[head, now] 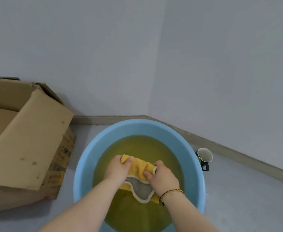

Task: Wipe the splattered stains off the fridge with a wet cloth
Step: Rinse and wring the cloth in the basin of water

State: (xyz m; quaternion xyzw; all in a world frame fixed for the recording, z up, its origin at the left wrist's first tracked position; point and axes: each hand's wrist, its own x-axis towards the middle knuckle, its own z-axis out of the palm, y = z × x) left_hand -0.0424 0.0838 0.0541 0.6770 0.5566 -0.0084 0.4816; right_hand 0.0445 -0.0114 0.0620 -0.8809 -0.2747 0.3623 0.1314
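Down on the floor, in a corner of the room, a round blue tub [80, 166] is seen, filled with yellowish water [137, 148]. A yellow cloth [140, 165] is held over the water by two bare hands. The left hand [118, 168] is closed on one end of the cloth, and the right hand [164, 176] is closed on the other end. The fingers [129, 162] of both hands are curled tight around the bunched cloth. A thin string band [171, 193] is worn on the right wrist.

The cloth looks to be at the wetting or rinsing step, so the wiping has not been started. No fridge can be seen from here. Next, the cloth would likely need to be twisted hard, so that the extra water is squeezed out. Then it would have to be carried to the fridge without dripping.

The cloth looks soft and fluffy, like a small towel. One side is yellow, and the other side is grey with a pale edge. A grey flap hangs down toward the water. The tub is smooth plastic with a wide, rounded rim.

An open brown box [28, 139] made of card is set to the left, close beside the tub. Some small marks are seen on its flap. A small white cup [205, 154] is set just to the right of the tub, near the wall. The floor and walls are plain and pale grey.
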